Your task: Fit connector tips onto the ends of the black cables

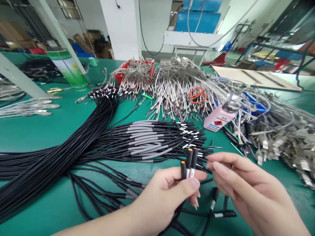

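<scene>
In the lower middle, my left hand (169, 193) is closed around three black cable ends (189, 160). They stand upright with orange tips and white labels, one lower than the other two. My right hand (246, 186) is just right of them, thumb and fingertips drawn together; anything between them is hidden. Beneath my hands hang more labelled black cable ends (225, 214). Behind my left hand lies a row of black cables with grey corrugated sleeves (145, 137) and white labels.
A thick black cable bundle (81, 131) crosses the green table (31, 131) on the left. Behind are a pink bottle (219, 118), orange-handled scissors (197, 95), a heap of grey cables (179, 82) and a red bin (119, 78). Metal connectors (287, 144) pile up on the right.
</scene>
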Demonstrator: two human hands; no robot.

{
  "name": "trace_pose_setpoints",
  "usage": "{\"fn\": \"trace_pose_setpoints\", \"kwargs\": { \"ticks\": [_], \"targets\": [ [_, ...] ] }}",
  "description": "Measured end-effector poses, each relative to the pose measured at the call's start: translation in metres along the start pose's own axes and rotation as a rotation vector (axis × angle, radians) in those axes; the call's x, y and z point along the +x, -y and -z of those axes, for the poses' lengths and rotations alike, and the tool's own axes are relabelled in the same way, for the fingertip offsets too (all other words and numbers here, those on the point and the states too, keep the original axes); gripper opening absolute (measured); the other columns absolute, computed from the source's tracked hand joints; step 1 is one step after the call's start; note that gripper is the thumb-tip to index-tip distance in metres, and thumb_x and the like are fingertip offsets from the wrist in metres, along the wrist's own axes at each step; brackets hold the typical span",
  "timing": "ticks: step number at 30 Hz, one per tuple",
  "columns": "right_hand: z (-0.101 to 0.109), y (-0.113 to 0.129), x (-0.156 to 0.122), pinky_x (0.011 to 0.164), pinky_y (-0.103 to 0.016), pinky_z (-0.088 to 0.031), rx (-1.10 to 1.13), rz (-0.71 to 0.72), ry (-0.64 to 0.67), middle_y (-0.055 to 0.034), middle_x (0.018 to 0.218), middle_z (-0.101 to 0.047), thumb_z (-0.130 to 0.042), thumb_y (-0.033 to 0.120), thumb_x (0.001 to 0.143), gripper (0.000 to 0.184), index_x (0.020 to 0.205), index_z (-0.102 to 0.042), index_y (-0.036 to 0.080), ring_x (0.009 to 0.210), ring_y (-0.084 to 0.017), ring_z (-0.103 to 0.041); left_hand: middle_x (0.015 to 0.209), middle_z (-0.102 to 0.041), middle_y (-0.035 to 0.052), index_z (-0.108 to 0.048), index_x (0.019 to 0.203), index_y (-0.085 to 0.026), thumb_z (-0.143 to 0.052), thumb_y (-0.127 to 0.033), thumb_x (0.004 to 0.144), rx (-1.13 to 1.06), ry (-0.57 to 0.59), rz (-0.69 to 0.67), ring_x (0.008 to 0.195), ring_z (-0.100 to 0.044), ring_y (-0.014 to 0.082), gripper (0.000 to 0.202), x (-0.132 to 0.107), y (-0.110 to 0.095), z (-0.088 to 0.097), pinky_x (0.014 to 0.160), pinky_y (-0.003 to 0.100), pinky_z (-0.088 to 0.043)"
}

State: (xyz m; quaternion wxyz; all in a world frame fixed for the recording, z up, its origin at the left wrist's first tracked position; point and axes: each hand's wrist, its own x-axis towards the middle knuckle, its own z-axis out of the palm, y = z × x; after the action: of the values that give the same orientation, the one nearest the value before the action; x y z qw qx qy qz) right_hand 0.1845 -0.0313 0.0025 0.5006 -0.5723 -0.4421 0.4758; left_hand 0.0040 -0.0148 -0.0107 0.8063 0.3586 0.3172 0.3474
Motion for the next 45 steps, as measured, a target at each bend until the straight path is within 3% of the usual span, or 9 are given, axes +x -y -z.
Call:
{"fn": "trace_pose_setpoints", "kwargs": {
  "ticks": [3,7,14,22,28,30,38,43,45],
  "targets": [
    [-0.007,0.004,-0.003,0.046,-0.018,-0.039,0.089,-0.139,0.128,-0.0007,0.069,-0.067,-0.076,0.046,0.079,0.034,0.106,-0.072,0.026,0.052,-0.008,-0.047,0.069,-0.062,-0.0007,-0.07,0.088,-0.013,-0.082,-0.034,0.074,-0.097,-0.011,0.016,0.061,-0.056,0.0096,0.028,0.001,-0.002,-0.004,0.065,0.025,-0.045],
    [-0.016,0.005,-0.007,0.058,-0.02,-0.05,0.212,-0.232,0.113,-0.0041,0.093,-0.074,-0.083,0.043,0.073,0.039,0.106,-0.07,0.026,0.072,-0.014,-0.064,0.062,-0.063,-0.0021,-0.061,0.071,-0.014,-0.089,-0.026,0.061,-0.14,-0.07,0.065,0.052,-0.058,0.0098,0.032,0.002,-0.003,-0.007,0.057,0.023,-0.046],
    [-0.01,-0.002,-0.003,0.059,-0.023,-0.057,0.294,-0.122,0.257,-0.0017,0.091,-0.071,-0.074,0.032,0.085,0.036,0.12,-0.064,0.033,0.069,-0.013,-0.066,0.066,-0.068,0.0019,-0.064,0.075,-0.013,-0.083,-0.026,0.072,-0.176,-0.07,0.053,0.057,-0.062,0.0102,0.023,0.0,0.001,-0.006,0.061,0.023,-0.05],
    [-0.012,0.0,-0.001,0.062,-0.024,-0.057,0.319,-0.029,0.289,-0.0012,0.09,-0.069,-0.068,0.028,0.089,0.043,0.129,-0.057,0.039,0.072,-0.015,-0.068,0.069,-0.068,0.0019,-0.065,0.079,-0.012,-0.081,-0.023,0.075,-0.203,-0.05,0.056,0.059,-0.061,0.0091,0.02,0.0,-0.001,-0.006,0.062,0.022,-0.05],
    [-0.012,0.006,-0.001,0.043,-0.013,-0.034,0.256,-0.087,0.058,0.0052,0.06,-0.05,-0.078,0.042,0.079,0.025,0.1,-0.075,0.03,0.049,-0.004,-0.041,0.066,-0.067,0.0003,-0.062,0.077,-0.014,-0.081,-0.022,0.074,-0.192,-0.05,0.078,0.053,-0.059,0.0081,0.021,-0.002,-0.002,-0.006,0.056,0.02,-0.047],
    [-0.011,0.006,0.001,0.041,-0.015,-0.03,0.269,-0.08,0.059,0.0054,0.057,-0.046,-0.079,0.042,0.077,0.024,0.096,-0.075,0.028,0.047,-0.004,-0.037,0.066,-0.067,0.001,-0.06,0.078,-0.014,-0.078,-0.024,0.078,-0.202,-0.044,0.086,0.055,-0.06,0.0087,0.02,-0.002,-0.003,-0.006,0.058,0.02,-0.048],
    [-0.007,0.003,0.005,0.041,-0.018,-0.028,0.301,-0.093,0.109,0.0001,0.068,-0.058,-0.077,0.035,0.079,0.018,0.095,-0.076,0.027,0.048,-0.006,-0.036,0.066,-0.055,-0.0021,-0.054,0.076,-0.016,-0.058,-0.029,0.094,-0.134,-0.172,0.02,0.063,-0.049,0.0085,0.022,0.0,-0.008,-0.007,0.065,0.021,-0.042],
    [-0.012,0.006,0.0,0.041,-0.018,-0.034,0.274,-0.157,0.036,-0.0016,0.073,-0.065,-0.083,0.04,0.072,0.025,0.092,-0.076,0.027,0.05,-0.007,-0.04,0.055,-0.036,-0.0085,-0.051,0.078,-0.018,-0.063,-0.031,0.091,-0.221,-0.163,0.055,0.051,-0.031,0.0071,0.022,-0.001,-0.008,-0.004,0.05,0.02,-0.03],
    [-0.014,0.006,-0.005,0.046,-0.016,-0.042,0.217,-0.147,-0.022,-0.0003,0.074,-0.068,-0.085,0.042,0.07,0.026,0.091,-0.077,0.029,0.055,-0.008,-0.05,0.057,-0.042,-0.0083,-0.057,0.084,-0.017,-0.073,-0.032,0.083,-0.197,-0.117,0.074,0.05,-0.03,0.0055,0.021,-0.002,-0.007,-0.005,0.048,0.02,-0.024]
  ]
}}
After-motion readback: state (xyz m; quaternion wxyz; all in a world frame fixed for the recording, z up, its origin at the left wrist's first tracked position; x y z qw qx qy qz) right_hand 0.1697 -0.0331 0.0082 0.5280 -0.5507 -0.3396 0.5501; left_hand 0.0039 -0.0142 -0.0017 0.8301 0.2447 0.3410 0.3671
